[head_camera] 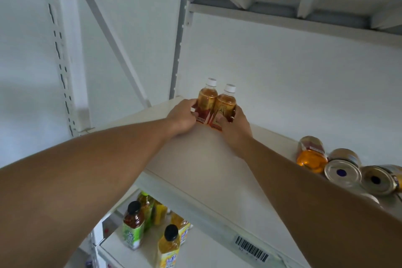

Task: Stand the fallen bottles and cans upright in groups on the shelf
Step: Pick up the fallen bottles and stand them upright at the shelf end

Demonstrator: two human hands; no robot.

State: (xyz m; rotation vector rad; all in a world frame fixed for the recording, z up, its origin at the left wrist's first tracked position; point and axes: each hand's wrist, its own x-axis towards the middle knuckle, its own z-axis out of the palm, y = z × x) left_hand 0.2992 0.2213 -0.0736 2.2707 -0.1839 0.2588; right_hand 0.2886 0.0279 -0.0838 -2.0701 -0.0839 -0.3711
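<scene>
Two amber tea bottles with white caps stand upright side by side at the back left corner of the white shelf. My left hand grips the left bottle low on its red label. My right hand grips the right bottle the same way. At the right end of the shelf a third amber bottle lies on its side. Beside it two cans lie fallen, a nearer one and one further right, their metal ends facing me.
A lower shelf holds several upright drink bottles with black caps, green-labelled and yellow-labelled. A barcode sticker sits on the upper shelf's front rail. Another shelf board hangs overhead, and a slotted upright stands at left.
</scene>
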